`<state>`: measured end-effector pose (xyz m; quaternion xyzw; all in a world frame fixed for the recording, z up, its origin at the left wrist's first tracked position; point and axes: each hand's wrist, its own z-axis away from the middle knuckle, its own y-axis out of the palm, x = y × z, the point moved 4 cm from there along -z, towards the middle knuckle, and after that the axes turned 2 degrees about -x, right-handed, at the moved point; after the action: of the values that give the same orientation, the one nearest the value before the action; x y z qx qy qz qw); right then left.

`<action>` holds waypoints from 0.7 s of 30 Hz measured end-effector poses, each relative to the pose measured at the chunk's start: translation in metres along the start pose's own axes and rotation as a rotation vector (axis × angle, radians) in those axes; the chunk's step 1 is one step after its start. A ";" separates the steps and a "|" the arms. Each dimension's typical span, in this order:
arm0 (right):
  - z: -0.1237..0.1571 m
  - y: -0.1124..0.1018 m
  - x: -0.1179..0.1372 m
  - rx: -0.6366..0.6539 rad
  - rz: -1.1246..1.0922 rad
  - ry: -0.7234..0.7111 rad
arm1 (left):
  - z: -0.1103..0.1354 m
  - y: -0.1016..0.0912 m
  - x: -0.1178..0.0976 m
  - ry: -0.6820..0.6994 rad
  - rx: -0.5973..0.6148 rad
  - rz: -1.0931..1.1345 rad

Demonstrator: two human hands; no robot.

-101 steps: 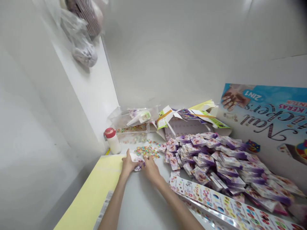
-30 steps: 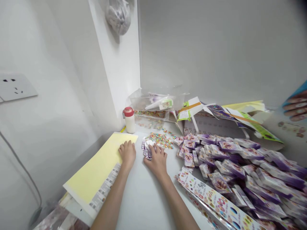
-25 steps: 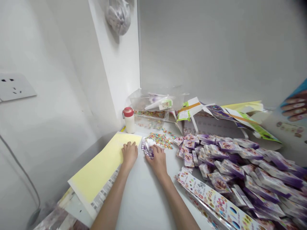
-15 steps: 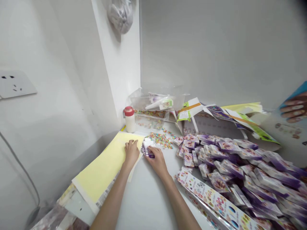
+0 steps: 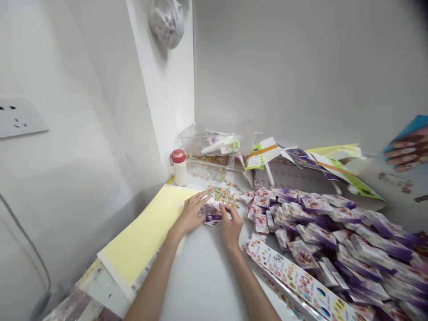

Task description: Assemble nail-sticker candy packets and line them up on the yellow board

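- Grip: we see the left hand [image 5: 190, 215] open, palm down, fingers spread wide; the right hand [image 5: 230, 228] is curled, its thumb and forefinger narrowly closed above the right end of a small stack of purple-and-white cards [image 5: 212, 215]. We cannot tell whether they hold a card.
- Relation: the stack lies on the table at lower centre, between the hands and ahead of the right hand. Its long axis runs roughly across the frame. The right hand is the nearer, with the left fingertips just beside the stack's left end.
- We find a white tabletop [image 5: 197, 285] beneath the hands, running up the frame.
- A heap of purple-and-white packets [image 5: 334, 243] fills the lower right.
- A pale yellow sheet [image 5: 143, 252] lies at lower left, just under the left hand's heel.
- A colourful printed nail-design card [image 5: 294, 278] lies along the heap's near edge.
- An open cardboard box [image 5: 284, 174] stands behind the heap.
- A clear plastic tub [image 5: 217, 143] sits at upper centre of the table.
- A red-capped white bottle [image 5: 179, 168] stands in the corner.
- Loose multicoloured beads [image 5: 222, 196] lie just beyond the stack.
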<state>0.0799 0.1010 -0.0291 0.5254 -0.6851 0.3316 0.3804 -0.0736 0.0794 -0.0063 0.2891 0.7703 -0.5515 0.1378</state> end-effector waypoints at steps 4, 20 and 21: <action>0.002 0.002 0.004 0.047 -0.100 0.029 | -0.005 0.003 -0.010 -0.083 -0.020 0.371; 0.001 0.013 0.003 0.208 0.047 -0.120 | -0.005 0.032 0.000 -0.382 0.147 1.061; 0.001 0.014 0.002 0.218 0.023 -0.096 | -0.005 0.031 0.000 -0.382 0.154 1.061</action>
<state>0.0661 0.1024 -0.0280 0.5710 -0.6684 0.3829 0.2839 -0.0544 0.0908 -0.0283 0.5407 0.4388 -0.5038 0.5112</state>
